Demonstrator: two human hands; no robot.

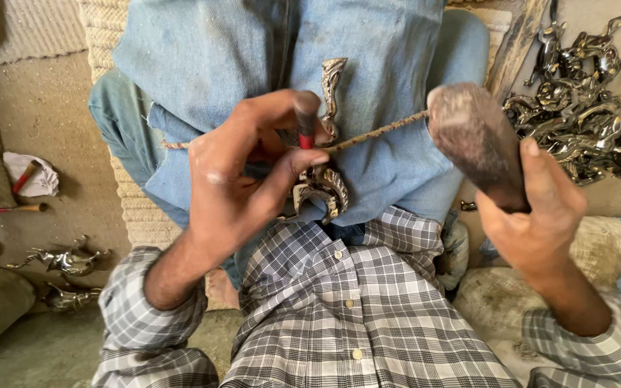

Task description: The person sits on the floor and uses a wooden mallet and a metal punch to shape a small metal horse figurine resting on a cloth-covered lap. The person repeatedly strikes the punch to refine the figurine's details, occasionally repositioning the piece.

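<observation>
My left hand (242, 179) grips a short punch tool (306, 122) with a red band, its tip set on a silver metal figurine (323, 183) lying in my lap on blue denim cloth (382, 50). A twisted cord (375, 134) runs across the figurine. My right hand (540, 215) holds a worn wooden mallet (477, 140), raised to the right of the punch and apart from it.
A heap of shiny metal figurines (583, 108) lies at the upper right. At the left, more silver figurines (66, 260), a white rag (31, 174) and a small red-handled tool (21, 208) lie on the floor. A woven mat (120, 190) lies beneath my legs.
</observation>
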